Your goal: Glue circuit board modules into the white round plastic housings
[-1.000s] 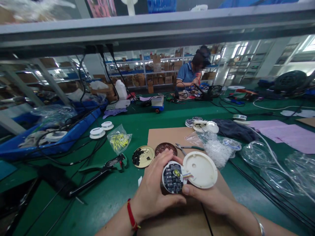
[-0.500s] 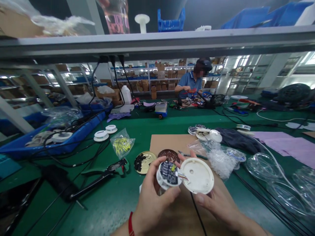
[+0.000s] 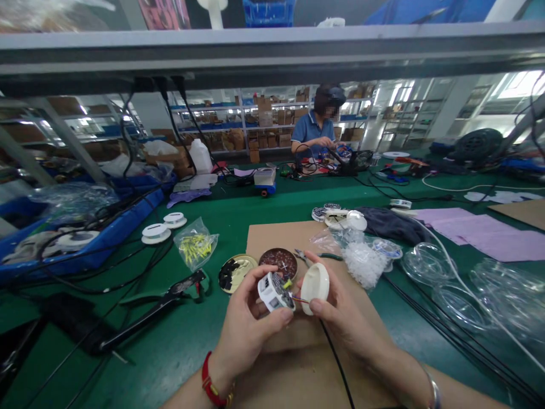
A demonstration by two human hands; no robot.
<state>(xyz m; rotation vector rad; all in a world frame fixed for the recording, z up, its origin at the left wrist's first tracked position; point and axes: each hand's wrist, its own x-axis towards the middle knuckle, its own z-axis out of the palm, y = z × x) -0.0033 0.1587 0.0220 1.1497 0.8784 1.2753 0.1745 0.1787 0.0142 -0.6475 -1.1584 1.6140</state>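
Observation:
My left hand (image 3: 244, 326) is closed around a white round housing (image 3: 269, 293) with a dark circuit board in its face and a yellow-green piece on the board. In my right hand (image 3: 340, 307) is a white round cover (image 3: 315, 284), tilted on edge with its hollow side toward the housing. Thin coloured wires (image 3: 300, 299) join the two parts across a small gap. A black cable (image 3: 336, 358) runs down below them. Just behind my hands sit a tin of reddish-brown bits (image 3: 279, 264) and a gold lid (image 3: 240, 271) smeared with black.
Cutting pliers (image 3: 327, 256) lie on the cardboard (image 3: 264, 236). Left are a bag of yellow pieces (image 3: 196, 244), a wire stripper (image 3: 179, 292) and a blue bin (image 3: 140, 207). Right are a bag of clear pieces (image 3: 361, 264) and coiled tubing (image 3: 430, 267). A person (image 3: 313, 128) works opposite.
My right hand has turned the cover from facing me to edge-on, toward the housing. My left hand has tilted the housing so its side shows. The view has shifted slightly.

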